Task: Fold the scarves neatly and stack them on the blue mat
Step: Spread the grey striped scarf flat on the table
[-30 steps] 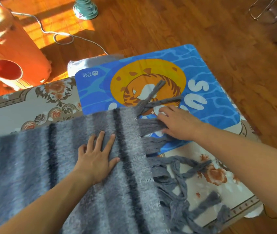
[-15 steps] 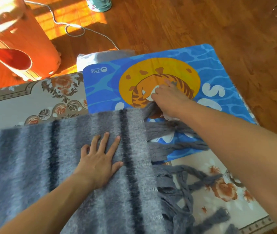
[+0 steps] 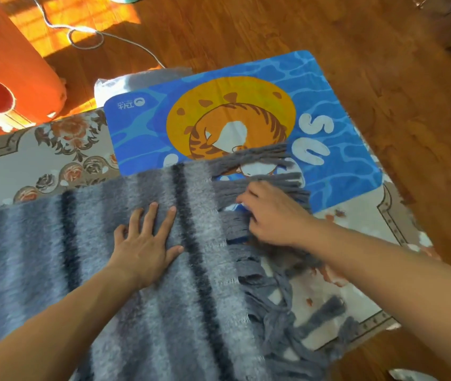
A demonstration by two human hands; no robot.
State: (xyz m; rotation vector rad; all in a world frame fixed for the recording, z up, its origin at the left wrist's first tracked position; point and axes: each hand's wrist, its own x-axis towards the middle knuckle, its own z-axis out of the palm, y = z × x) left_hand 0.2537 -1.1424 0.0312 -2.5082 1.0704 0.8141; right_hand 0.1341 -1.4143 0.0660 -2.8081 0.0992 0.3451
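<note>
The left hand (image 3: 147, 243) lies flat on the grey striped scarf (image 3: 86, 243), fingers straight and spread, pressing the fabric down beside a dark stripe. The right hand (image 3: 271, 215) rests on the fringe (image 3: 260, 182) at the scarf's end; its fingers bend down into the tassels, but whether they pinch any cannot be told. The scarf is laid out open on the floral rug (image 3: 53, 149), and only its upper tassels reach over the near edge of the blue mat (image 3: 342, 149). Beyond the mat there is wooden floor (image 3: 273, 28), a white cable (image 3: 86, 37) and an orange object (image 3: 12, 64).
</note>
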